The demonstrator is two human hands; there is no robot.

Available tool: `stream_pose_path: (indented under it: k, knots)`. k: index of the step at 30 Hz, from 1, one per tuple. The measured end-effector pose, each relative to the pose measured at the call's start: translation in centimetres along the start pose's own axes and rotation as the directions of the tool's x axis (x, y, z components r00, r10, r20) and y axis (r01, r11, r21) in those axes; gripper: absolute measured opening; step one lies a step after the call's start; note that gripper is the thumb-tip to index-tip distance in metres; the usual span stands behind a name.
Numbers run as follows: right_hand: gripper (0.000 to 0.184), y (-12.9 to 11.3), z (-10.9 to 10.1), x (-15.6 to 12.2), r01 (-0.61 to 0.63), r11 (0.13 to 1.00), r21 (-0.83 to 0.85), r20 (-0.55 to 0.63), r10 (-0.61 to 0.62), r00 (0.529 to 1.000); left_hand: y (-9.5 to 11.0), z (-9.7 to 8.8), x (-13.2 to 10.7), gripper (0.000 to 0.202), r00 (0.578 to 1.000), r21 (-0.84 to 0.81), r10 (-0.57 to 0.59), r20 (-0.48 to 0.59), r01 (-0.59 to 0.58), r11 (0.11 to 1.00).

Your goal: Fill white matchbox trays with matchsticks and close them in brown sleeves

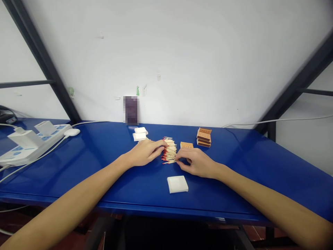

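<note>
A pile of wooden matches [170, 149] with red heads pointing left lies between my hands on the blue table. My left hand [146, 152] is at the red-head side, thumb and forefinger closed on matches there. From the other side, my right hand [197, 162] pinches at the plain ends of the lower matches; its fingertips partly cover what it grips. A white matchbox tray [177, 184] sits nearer to me, apart from both hands. Just behind my right hand is an orange matchbox sleeve [186, 145], partly hidden.
Several orange-brown matchbox sleeves [204, 137] are stacked behind, to the right. White trays [139, 136] are behind my left hand. A power strip [49, 142] with chargers and cables occupies the left side. A dark pixelated object [131, 110] leans against the wall [187, 62].
</note>
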State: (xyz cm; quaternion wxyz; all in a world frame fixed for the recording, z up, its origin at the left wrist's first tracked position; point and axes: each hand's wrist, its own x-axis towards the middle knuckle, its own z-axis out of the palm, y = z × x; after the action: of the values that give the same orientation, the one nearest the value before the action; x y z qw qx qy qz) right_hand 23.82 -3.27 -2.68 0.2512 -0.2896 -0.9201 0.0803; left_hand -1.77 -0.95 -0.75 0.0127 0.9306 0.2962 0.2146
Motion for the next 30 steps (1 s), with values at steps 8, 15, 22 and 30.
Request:
stream_pose_path:
  k: [8, 15, 22, 30]
  knots:
    - [0.018, -0.16, -0.28, 0.16, -0.02, 1.0, -0.015, 0.028, 0.021, 0.999, -0.03, 0.01, 0.03, 0.029, 0.999, 0.006, -0.027, 0.044, 0.027, 1.0]
    - [0.017, -0.09, -0.25, 0.11, -0.024, 1.0, 0.009, 0.025, 0.024, 0.999, -0.13, 0.21, 0.0, 0.028, 1.0, -0.037, 0.0, 0.018, 0.0, 0.999]
    - [0.016, -0.13, -0.29, 0.17, -0.024, 1.0, 0.004, 0.025, 0.024, 0.999, -0.15, 0.13, -0.01, 0.029, 0.998, -0.133, 0.069, 0.004, -0.067, 0.989]
    - [0.017, -0.21, -0.4, 0.08, -0.014, 0.999, 0.032, 0.041, 0.013, 0.999, 0.33, -0.49, 0.23, 0.031, 0.984, -0.229, 0.132, -0.115, -0.156, 0.961]
